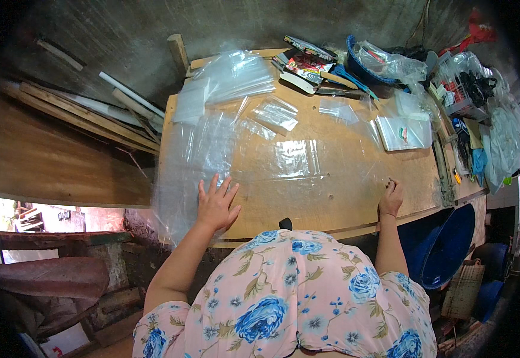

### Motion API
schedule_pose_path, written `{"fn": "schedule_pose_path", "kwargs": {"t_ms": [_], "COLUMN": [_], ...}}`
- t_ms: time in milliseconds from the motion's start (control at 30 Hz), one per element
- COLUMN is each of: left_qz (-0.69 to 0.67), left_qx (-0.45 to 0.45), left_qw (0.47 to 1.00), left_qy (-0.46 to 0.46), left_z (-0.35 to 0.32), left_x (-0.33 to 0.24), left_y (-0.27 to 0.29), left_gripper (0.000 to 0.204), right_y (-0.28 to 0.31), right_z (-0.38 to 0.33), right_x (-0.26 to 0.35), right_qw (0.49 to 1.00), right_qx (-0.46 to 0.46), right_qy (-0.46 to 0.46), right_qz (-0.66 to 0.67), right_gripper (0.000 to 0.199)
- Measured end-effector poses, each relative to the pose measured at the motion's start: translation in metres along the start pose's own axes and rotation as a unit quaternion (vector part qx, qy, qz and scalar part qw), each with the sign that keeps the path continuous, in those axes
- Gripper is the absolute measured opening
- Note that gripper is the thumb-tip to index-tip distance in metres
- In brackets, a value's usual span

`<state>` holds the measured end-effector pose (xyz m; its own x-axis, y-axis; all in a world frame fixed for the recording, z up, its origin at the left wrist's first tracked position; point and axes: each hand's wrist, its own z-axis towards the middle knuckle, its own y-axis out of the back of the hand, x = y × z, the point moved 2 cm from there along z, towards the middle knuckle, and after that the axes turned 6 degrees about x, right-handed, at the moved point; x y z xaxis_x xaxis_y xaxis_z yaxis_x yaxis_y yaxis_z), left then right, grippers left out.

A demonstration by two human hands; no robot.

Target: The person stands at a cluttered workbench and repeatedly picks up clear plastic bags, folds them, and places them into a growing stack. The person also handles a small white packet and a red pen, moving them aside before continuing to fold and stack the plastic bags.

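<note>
Nearest in, the left hand [217,204] is lying flat, fingers spread, palm pressing down on the left part of a big clear plastic sheet [284,158] spread over the wooden table [331,203]. It is grasping nothing, just pinning. Over to the right, the right hand [391,197] is curling into a loose fist at the sheet's right edge; whether it is pinching the film I cannot tell. The sheet's long axis is running left to right between the two hands, its left end drooping over the table's left edge. Farther off, small clear bags [275,113] are lying past the sheet, and a bag stack [230,74] is sitting at the far edge.
</note>
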<state>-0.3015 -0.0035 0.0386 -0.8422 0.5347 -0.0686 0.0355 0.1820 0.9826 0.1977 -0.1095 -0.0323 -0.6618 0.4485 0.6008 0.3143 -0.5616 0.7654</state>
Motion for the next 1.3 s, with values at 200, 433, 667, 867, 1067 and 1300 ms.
{"fn": "schedule_pose_path", "kwargs": {"t_ms": [200, 433, 667, 867, 1067, 1300], "left_qz": [0.002, -0.002, -0.033, -0.064, -0.146, -0.47], "left_qx": [0.002, 0.034, -0.002, -0.033, -0.103, -0.287], "left_qw": [1.0, 0.999, 0.998, 0.995, 0.98, 0.812], "left_qy": [0.026, 0.021, -0.049, -0.075, -0.088, 0.191], "left_z": [-0.002, 0.006, 0.008, 0.005, 0.022, 0.037], "left_x": [-0.003, -0.02, -0.023, -0.021, -0.006, 0.006], "left_y": [-0.008, 0.008, 0.001, -0.001, -0.01, -0.006], "left_gripper": [0.058, 0.063, 0.064, 0.054, 0.026, 0.007], "right_y": [0.006, 0.004, 0.0, 0.0, 0.0, 0.001], "right_z": [-0.001, 0.0, 0.001, 0.001, 0.001, 0.001], "right_x": [0.017, 0.011, 0.002, 0.002, -0.001, 0.0], "right_qw": [1.0, 1.0, 0.999, 1.0, 0.999, 1.0], "right_qx": [-0.004, -0.015, -0.014, -0.011, -0.021, -0.015], "right_qy": [0.01, 0.022, 0.03, 0.01, 0.02, 0.0], "right_qz": [-0.002, -0.012, -0.014, 0.0, -0.018, 0.018], "right_gripper": [0.017, 0.016, 0.017, 0.017, 0.016, 0.018]}}
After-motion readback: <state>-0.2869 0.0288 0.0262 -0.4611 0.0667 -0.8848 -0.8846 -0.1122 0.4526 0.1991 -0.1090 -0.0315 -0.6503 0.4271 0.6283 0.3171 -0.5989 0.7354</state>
